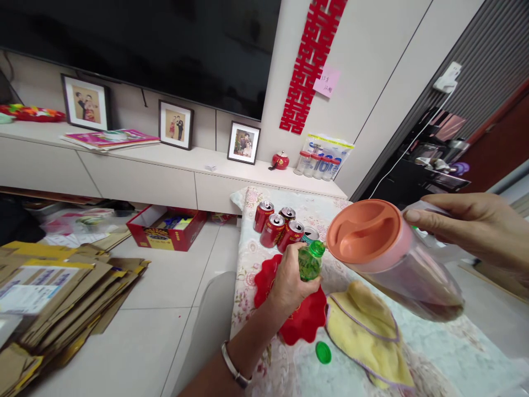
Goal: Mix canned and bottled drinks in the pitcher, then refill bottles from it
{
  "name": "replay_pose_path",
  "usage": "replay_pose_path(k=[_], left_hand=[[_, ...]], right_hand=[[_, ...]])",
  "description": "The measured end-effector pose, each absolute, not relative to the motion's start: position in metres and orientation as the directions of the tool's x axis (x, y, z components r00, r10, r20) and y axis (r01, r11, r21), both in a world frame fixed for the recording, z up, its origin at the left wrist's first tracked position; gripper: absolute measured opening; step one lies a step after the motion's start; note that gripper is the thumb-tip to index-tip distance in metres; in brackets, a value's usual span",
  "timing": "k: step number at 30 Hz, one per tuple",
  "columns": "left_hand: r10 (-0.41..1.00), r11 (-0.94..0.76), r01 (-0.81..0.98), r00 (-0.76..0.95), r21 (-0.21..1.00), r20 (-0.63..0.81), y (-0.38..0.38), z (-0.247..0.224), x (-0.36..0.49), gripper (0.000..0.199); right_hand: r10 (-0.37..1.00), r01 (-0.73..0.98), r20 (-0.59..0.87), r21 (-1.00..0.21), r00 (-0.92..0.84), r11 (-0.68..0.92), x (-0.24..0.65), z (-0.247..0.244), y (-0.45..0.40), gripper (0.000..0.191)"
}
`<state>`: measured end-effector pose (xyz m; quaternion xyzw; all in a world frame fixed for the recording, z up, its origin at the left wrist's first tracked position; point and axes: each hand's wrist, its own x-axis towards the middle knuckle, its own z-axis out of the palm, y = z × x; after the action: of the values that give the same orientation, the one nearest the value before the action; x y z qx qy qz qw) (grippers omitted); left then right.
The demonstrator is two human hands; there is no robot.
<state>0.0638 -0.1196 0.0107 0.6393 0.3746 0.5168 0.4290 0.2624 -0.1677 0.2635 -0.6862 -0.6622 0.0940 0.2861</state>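
Observation:
My left hand point(288, 278) is wrapped round a small green bottle point(311, 262) with an uncapped mouth, above a red scalloped plate point(303, 320). My right hand point(467, 223) grips the handle of a clear pitcher point(421, 275) with an orange lid point(366, 231). The pitcher is tilted toward the bottle, its lid edge at the bottle's mouth, and brown liquid lies low inside. A green cap point(323, 352) rests on the tablecloth beside a yellow cloth point(366, 331). Several opened cans point(273, 230) stand behind the plate.
The table has a floral cloth point(248, 259). Behind it, a white cabinet point(144, 165) holds framed photos point(243, 142), a red pot point(280, 160) and lidded jars point(317, 165). Flattened cardboard point(78, 298) and a red box point(165, 234) lie on the floor at left.

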Motion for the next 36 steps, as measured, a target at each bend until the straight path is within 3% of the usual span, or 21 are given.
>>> replay_pose_path(k=[36], left_hand=[[0.922, -0.349, 0.027, 0.19, 0.937, 0.338, -0.1207, 0.0116, 0.0625, 0.067]], right_hand=[[0.968, 0.853, 0.229, -0.521, 0.099, 0.036, 0.2659, 0.2654, -0.1682, 0.07]])
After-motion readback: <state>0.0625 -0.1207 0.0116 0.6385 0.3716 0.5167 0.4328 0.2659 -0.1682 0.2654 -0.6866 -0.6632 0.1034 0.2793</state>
